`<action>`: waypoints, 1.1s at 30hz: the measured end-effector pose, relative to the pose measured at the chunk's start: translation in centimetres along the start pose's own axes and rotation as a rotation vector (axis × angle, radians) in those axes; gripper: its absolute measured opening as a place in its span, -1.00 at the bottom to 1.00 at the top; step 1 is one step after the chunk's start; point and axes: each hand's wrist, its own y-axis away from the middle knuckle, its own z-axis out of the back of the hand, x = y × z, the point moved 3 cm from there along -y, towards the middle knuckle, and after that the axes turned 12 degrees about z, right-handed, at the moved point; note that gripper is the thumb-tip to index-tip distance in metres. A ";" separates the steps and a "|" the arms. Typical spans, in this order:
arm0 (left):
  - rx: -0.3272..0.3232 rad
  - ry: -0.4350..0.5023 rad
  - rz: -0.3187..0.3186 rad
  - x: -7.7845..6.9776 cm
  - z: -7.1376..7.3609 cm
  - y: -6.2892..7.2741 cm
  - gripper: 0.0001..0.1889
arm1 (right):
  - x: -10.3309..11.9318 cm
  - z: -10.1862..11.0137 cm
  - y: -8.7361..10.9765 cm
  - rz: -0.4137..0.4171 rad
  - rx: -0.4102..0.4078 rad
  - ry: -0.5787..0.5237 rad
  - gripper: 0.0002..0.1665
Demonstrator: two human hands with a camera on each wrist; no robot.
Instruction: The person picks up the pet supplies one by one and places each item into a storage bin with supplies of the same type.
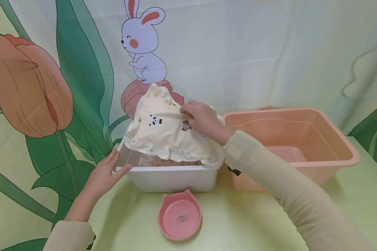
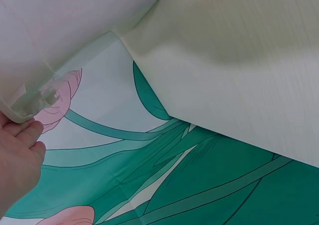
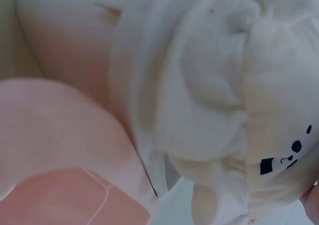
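A cream, ruffle-edged pillow [image 1: 163, 130] with panda and dog prints stands tilted over the white tub [image 1: 176, 179]. My right hand [image 1: 204, 120] pinches the pillow's upper edge, bunching the cloth. In the right wrist view the pillow's ruffle [image 3: 214, 80] fills the middle, and only a sliver of the hand shows at the right edge. On the tub's front left corner rests my left hand [image 1: 105, 172], its thumb spread along the front rim. The left wrist view shows this hand's fingers [image 2: 30, 135] touching the rim. Beneath the pillow, pink patterned cloth [image 1: 163, 161] shows inside the tub.
A peach tub [image 1: 328, 164] stands to the right of the white one. In front lies a pink cat-eared bowl [image 1: 180, 223] with a fishbone print, on the pale green table [image 1: 245, 223]. Behind hangs a printed curtain [image 1: 238, 52] with a rabbit and tulips.
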 end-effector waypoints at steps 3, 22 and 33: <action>-0.001 0.001 0.004 -0.1 0.0 0.1 -0.15 | 0.0 0.0 0.0 0.018 -0.036 0.001 -0.85; 0.004 0.001 0.007 -0.2 0.1 0.1 -0.15 | -0.2 -1.4 0.2 0.022 -0.026 -0.018 -0.86; 0.003 0.002 -0.006 0.1 0.0 0.0 -0.16 | 0.0 -2.7 0.6 -0.016 0.047 -0.032 -0.83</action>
